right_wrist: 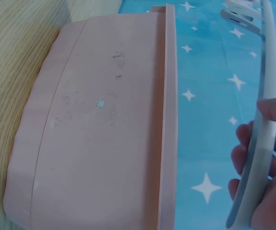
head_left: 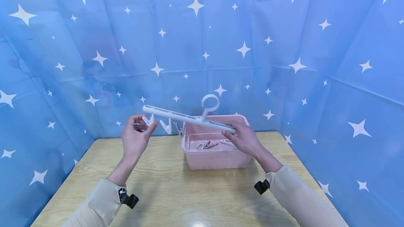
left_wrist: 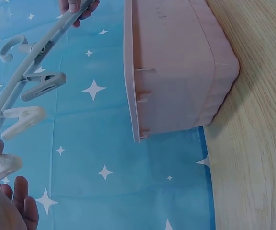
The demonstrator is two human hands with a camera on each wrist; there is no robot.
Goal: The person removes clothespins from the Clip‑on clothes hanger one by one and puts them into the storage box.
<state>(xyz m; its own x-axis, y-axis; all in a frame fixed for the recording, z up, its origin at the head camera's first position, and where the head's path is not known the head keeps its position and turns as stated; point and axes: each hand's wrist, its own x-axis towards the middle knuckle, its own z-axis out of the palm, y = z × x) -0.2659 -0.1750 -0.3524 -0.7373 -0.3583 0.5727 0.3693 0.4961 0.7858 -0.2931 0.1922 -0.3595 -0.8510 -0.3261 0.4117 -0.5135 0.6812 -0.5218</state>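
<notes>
The right hand (head_left: pixel 244 137) grips the clip hanger (head_left: pixel 189 118) over the pink bin (head_left: pixel 217 159), probably for steadiness. Left of this bin, the left hand (head_left: pixel 136 137) pinches a white clip (head_left: pixel 149 120).

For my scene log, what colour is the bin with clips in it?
The bin is pink, best seen head-on.

One hanger (head_left: pixel 191 119), three hanging clips (head_left: pixel 169 128), one bin (head_left: pixel 217 160).
</notes>
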